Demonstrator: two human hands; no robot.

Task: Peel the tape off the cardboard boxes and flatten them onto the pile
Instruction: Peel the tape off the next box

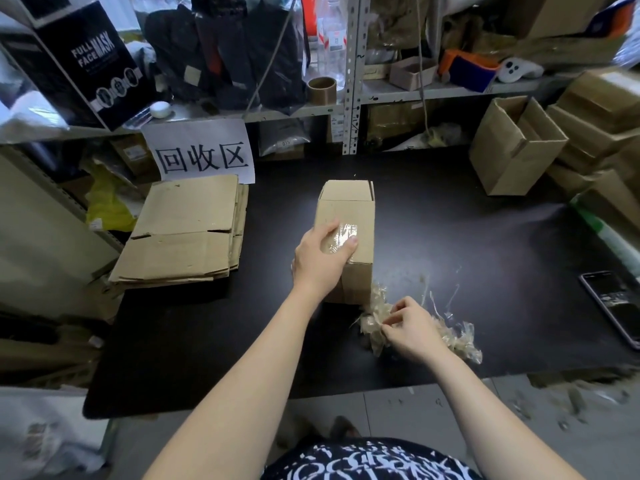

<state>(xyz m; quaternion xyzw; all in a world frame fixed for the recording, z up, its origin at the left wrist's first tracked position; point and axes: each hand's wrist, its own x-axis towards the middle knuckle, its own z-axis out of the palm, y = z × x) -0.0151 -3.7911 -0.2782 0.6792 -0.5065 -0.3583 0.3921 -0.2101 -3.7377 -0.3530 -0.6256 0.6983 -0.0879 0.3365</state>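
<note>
Fingers [330,227] of the left hand [322,261] grip the cardboard box [349,206] mid-frame; right hand [414,329] pinches crumpled tape [460,344] on the black surface [485,237].

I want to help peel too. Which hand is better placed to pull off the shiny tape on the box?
Probably the left hand: it grips the box with fingers on the tape patch. The right hand is lower, pinching the crumpled tape wad on the table.

Tabletop [277,209] free between box [349,209] and pile [187,237]; tape wad [460,341] beside box
</note>
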